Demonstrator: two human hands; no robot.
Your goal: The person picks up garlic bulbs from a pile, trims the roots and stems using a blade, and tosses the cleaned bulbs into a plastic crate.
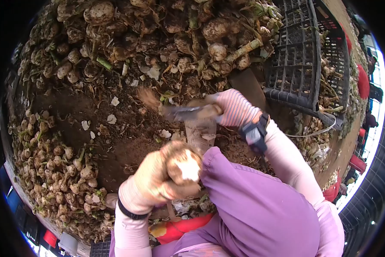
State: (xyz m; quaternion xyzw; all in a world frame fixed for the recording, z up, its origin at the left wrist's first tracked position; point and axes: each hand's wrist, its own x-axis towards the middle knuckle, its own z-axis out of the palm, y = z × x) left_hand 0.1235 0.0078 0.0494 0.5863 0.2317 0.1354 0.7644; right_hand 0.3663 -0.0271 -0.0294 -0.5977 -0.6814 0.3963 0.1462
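My left hand (154, 177), in a pale glove, is wrapped round a garlic bulb (184, 166). The bulb is dirty brown outside, with a white patch facing up. Up and to the right, my right hand (235, 107), in a striped glove, grips a dark-bladed cutting tool (181, 113). Motion smears the tool, so whether it is shears or a knife does not show. Its blade points left, apart from the bulb. A blurred brown tuft (148, 98) is just beyond the blade tip.
A big heap of soil-covered garlic (158, 30) with stalks lies ahead. A second pile of bulbs (64, 171) is at the left. Black plastic crates (293, 55) stand at the right. White peel scraps litter the soil (128, 154). My purple-clad knee (252, 192) is close by.
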